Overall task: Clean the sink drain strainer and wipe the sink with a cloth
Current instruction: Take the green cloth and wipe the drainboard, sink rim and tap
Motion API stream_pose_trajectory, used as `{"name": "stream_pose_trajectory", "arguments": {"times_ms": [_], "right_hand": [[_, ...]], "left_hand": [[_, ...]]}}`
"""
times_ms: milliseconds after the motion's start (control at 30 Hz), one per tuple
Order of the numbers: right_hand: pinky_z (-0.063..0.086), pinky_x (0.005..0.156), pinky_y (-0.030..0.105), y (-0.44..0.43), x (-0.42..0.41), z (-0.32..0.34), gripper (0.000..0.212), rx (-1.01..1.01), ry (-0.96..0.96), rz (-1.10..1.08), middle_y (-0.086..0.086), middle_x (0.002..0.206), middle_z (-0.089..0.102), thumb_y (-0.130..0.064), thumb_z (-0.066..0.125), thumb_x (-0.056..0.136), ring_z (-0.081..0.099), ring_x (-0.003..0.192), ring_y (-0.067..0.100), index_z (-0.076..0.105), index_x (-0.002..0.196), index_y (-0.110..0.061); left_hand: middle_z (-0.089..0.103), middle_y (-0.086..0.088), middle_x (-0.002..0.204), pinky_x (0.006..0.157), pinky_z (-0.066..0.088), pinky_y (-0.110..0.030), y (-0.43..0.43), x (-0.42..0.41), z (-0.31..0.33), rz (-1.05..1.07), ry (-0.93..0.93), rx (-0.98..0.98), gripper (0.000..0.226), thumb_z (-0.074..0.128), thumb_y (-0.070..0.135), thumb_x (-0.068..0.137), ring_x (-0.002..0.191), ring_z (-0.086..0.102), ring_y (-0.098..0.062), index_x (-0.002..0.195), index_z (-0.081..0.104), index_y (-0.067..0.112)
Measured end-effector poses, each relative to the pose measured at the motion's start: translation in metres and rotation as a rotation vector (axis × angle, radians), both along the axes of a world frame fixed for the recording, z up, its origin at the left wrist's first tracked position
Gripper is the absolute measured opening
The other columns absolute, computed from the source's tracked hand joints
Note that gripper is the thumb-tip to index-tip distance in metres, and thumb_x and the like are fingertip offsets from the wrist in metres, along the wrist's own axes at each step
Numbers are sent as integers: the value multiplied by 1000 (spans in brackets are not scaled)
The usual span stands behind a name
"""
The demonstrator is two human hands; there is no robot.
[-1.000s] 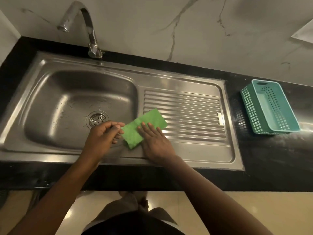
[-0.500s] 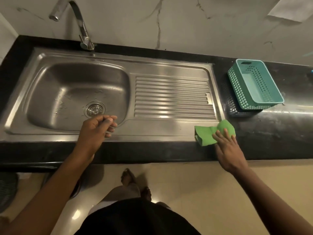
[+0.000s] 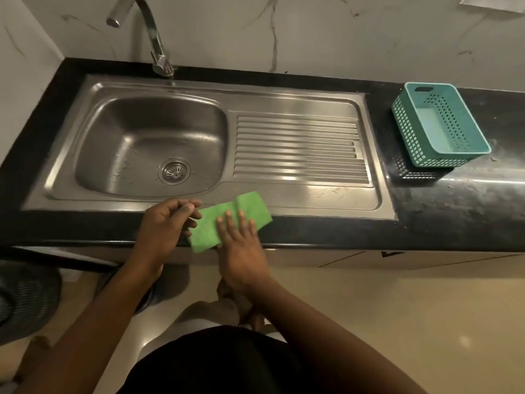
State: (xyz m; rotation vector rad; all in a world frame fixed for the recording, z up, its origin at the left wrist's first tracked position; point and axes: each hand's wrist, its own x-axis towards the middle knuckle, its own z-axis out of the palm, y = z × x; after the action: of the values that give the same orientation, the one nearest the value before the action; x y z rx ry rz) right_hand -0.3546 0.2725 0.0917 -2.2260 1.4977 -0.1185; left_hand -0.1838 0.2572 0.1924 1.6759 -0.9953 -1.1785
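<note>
A folded green cloth [image 3: 208, 230] lies across the sink's front rim and the black counter edge. My right hand [image 3: 241, 248] presses flat on it with straight fingers. My left hand [image 3: 164, 223] hovers at the cloth's left edge, fingers loosely curled, with nothing visibly held. The round metal drain strainer [image 3: 174, 171] sits in the bottom of the steel sink basin [image 3: 125, 129], which shows water drops. Both hands are in front of the basin, outside it.
A ribbed steel drainboard [image 3: 298, 149] lies right of the basin. The faucet [image 3: 153, 38] arches over the basin's back left. A teal plastic basket [image 3: 409, 129] stands on the black counter [image 3: 454, 200] at the right. A dark round bin [image 3: 25, 294] is on the floor at left.
My right hand slid the cloth from the drainboard's left edge out to the counter's right front, then back left to the front rim beside my left hand, which barely moved.
</note>
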Motion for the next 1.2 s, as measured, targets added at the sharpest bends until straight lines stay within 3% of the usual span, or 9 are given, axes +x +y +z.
{"name": "stream_pose_trajectory", "arguments": {"times_ms": [100,233,300,400,500,633,800,967,1200], "right_hand": [[-3,131,50,-2,5,4,64,3,4,120,4,176,7,-37,36,109,-9,162,28,16,167,-20],[-5,130,36,-11,-67,9,63,-50,81,383,-5,175,11,-40,36,109,1,162,15,16,167,-28],[-2,131,35,-10,-118,11,63,-39,100,302,-9,174,7,-39,37,109,-1,161,11,14,167,-32],[12,132,42,-8,-186,19,61,-38,121,90,-13,173,5,-37,35,109,0,162,9,15,167,-34],[12,132,44,-7,-206,21,59,-10,92,-65,-13,174,5,-42,26,109,-3,162,9,16,166,-35],[8,132,48,-2,-154,14,58,36,22,-206,-12,174,2,-38,25,108,-10,161,9,15,165,-35],[-11,130,39,-6,-36,7,64,47,66,179,-16,172,-13,-46,21,103,-28,156,6,1,164,-43],[-16,126,38,-15,96,16,65,45,16,371,-7,175,-3,-40,27,106,-18,160,18,9,168,-31],[-6,131,49,-55,195,12,66,53,86,525,2,176,-7,-34,31,109,-17,160,28,2,168,-29]], "left_hand": [[76,-10,95,72,53,-32,-2,-2,2,15,2,-4,22,55,13,104,85,67,-21,103,77,18],[77,-2,91,74,56,-32,-6,4,2,4,-7,-8,21,55,15,105,86,70,-21,107,76,19],[78,0,92,76,57,-33,-8,11,2,-3,-22,-12,21,55,18,105,89,71,-20,109,76,21],[78,2,92,76,57,-32,-5,22,0,19,-23,-23,21,55,19,105,89,72,-17,107,76,24],[77,3,92,78,56,-35,-1,37,-2,59,-10,-24,21,55,20,105,92,71,-20,108,76,24],[78,1,92,75,55,-32,7,72,-3,186,2,-38,21,55,20,105,87,70,-18,107,77,23],[77,-3,93,71,55,-26,17,118,-10,289,20,-20,22,56,21,104,84,69,-13,110,77,19],[77,-1,88,64,54,-22,20,154,-18,383,60,-37,22,58,22,102,76,67,-7,103,80,24],[75,-3,85,70,55,-33,15,212,-26,434,73,-21,21,61,33,95,75,66,-9,102,80,29]]}}
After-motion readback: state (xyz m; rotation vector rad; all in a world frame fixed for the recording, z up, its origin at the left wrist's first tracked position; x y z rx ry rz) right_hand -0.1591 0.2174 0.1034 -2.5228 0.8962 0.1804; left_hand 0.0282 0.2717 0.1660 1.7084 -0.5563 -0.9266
